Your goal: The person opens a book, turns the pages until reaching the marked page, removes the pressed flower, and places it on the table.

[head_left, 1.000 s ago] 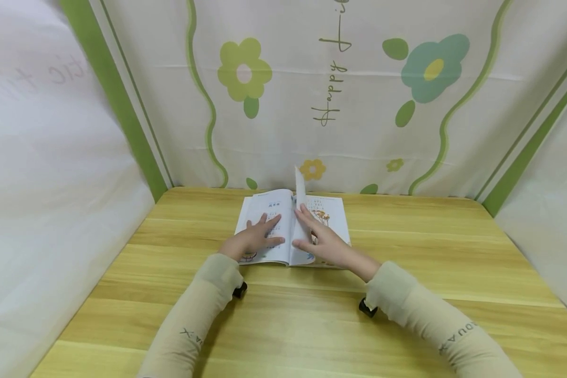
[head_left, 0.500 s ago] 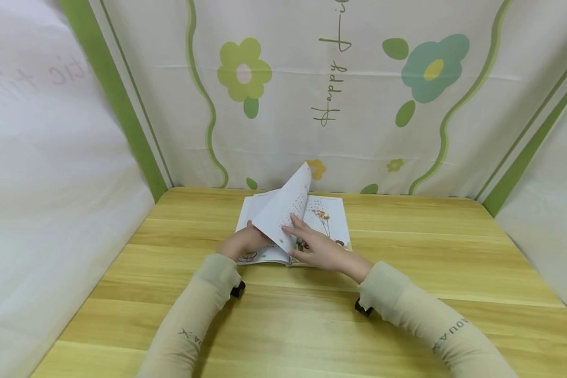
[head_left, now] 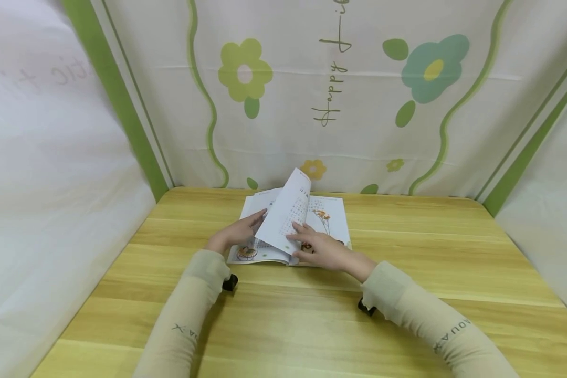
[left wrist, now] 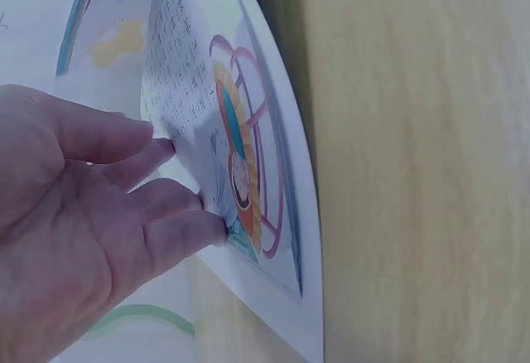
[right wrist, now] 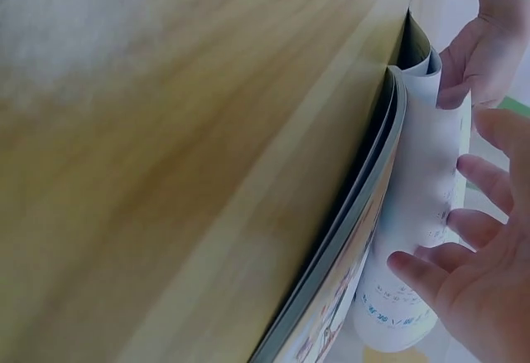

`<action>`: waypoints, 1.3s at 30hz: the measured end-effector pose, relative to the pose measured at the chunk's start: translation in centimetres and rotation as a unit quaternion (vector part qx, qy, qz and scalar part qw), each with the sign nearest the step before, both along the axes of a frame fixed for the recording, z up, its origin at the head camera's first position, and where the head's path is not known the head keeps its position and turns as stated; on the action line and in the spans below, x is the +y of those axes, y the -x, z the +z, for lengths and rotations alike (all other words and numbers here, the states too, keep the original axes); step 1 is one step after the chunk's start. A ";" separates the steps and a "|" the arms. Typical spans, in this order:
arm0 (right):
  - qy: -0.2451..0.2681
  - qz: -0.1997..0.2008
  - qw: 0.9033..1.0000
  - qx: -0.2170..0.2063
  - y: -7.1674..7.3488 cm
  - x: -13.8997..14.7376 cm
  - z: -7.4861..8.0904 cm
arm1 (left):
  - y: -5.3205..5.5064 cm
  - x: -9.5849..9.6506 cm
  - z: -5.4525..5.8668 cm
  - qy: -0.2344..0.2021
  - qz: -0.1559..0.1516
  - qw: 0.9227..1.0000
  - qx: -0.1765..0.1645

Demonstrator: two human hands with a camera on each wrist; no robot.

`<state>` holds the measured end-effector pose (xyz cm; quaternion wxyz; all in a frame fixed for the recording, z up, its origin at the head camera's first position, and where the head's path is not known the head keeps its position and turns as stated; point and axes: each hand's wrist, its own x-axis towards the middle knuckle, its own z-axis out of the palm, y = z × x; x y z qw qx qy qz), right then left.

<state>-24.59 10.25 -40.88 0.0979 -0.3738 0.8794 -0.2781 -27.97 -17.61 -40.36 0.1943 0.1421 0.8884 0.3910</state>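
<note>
An open picture book point(head_left: 328, 220) lies near the table's far edge. One of its leaves point(head_left: 288, 215) stands raised from the middle and leans left over the left-hand page. My right hand point(head_left: 326, 249) touches the lower part of this leaf with spread fingertips; the right wrist view shows the leaf point(right wrist: 414, 197) curving beside those fingers. On the left-hand page my left hand point(head_left: 238, 232) rests its fingertips, partly behind the leaf. Up close in the left wrist view, loosely bent fingers point(left wrist: 190, 234) touch the printed page point(left wrist: 195, 73) beside a colourful drawing.
The wooden table point(head_left: 274, 325) extends toward me and to both sides. Behind the book hangs a white cloth point(head_left: 283, 126) printed with flowers. Another white cloth point(head_left: 52, 184) hangs at the left. Small black devices point(head_left: 230, 282) sit under both wrists.
The leaf, nearly upright at first, has tipped left. My left hand has slid left, coming partly out from under it. My right hand has followed the leaf slightly downward, fingertips against it.
</note>
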 end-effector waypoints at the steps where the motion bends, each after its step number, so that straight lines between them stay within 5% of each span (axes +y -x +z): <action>1: 0.000 0.000 1.000 0.002 0.0 0.0 0.0 | 0.0 0.0 0.0 -0.004 0.004 1.000 -0.005; 12: -0.008 0.017 1.000 0.000 -0.1 -0.5 0.5 | 0.1 0.2 -0.1 -0.062 0.049 0.997 -0.005; 23: -0.018 0.042 0.999 0.003 -0.1 -2.5 0.3 | 0.2 1.8 -0.5 -0.003 0.044 0.996 0.077; 39: -0.023 0.067 0.997 -0.015 -0.2 -2.6 0.2 | -0.2 3.4 -0.5 0.069 -0.068 0.991 0.096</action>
